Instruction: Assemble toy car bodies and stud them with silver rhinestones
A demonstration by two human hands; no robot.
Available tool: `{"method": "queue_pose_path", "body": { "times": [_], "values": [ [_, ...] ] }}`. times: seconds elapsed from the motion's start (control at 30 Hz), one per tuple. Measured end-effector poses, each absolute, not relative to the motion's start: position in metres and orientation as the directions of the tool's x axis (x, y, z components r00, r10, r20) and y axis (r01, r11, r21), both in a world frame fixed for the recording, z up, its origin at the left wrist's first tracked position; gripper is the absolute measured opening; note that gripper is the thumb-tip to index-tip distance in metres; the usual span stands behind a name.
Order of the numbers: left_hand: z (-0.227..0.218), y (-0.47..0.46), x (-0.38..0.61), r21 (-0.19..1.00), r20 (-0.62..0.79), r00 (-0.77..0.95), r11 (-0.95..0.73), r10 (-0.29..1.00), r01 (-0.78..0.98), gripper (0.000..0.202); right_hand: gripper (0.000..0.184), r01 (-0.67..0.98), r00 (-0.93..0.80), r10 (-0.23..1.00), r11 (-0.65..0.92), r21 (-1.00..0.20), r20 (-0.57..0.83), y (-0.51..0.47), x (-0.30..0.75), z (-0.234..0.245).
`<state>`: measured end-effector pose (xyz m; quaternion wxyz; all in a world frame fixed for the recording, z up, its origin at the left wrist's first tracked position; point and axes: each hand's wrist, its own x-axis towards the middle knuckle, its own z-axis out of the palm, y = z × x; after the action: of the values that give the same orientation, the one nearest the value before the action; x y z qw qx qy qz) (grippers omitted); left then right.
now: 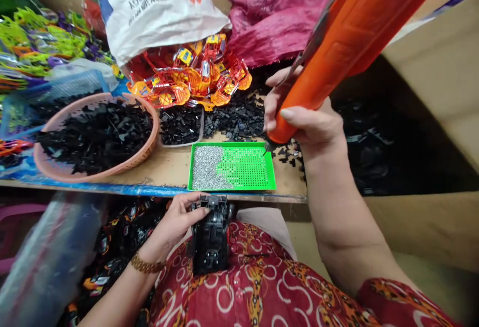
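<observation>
My left hand (pixel 186 216) is closed on a black plastic toy car chassis (pixel 211 237), held at the table's front edge with its hollow, detailed side showing. In my right hand (pixel 312 122) is a large orange power screwdriver (pixel 333 43), fingers wrapped round its lower body. Its dark tip points down at the right end of a green perforated tray (pixel 272 180). Small silvery screws (pixel 209 167) heap in the tray's left part and thin out toward the right. Whether the tip touches a screw, I cannot tell.
A pink basket (pixel 149 147) of black parts stands left, beside a clear box (pixel 201 130) of small black pieces. Orange toy shells (pixel 209 78) spill from a white sack (pixel 160 13). Cardboard (pixel 437 82) flanks the right side; black toys lie below the table at left.
</observation>
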<state>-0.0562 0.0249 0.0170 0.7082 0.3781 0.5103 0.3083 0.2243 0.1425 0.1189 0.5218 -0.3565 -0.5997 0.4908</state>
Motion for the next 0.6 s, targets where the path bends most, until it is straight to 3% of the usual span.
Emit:
{"method": "queue_pose_path", "body": {
  "times": [0.17,0.43,0.6],
  "values": [
    [0.012,0.029,-0.051,0.887,-0.446,0.121,0.456,0.887,-0.075,0.022,0.056,-0.072,-0.048,0.976,0.209,-0.975,0.213,0.113,0.2,0.077],
    [0.0,0.029,-0.034,0.861,-0.486,0.169,0.503,0.857,-0.074,0.025,0.072,-0.036,-0.025,0.982,0.184,-0.982,0.185,0.108,0.184,0.049],
    [0.001,0.029,-0.034,0.841,-0.51,0.179,0.531,0.841,-0.1,0.022,0.071,-0.084,-0.045,0.977,0.205,-0.975,0.209,0.118,0.173,0.041]
  ]
}}
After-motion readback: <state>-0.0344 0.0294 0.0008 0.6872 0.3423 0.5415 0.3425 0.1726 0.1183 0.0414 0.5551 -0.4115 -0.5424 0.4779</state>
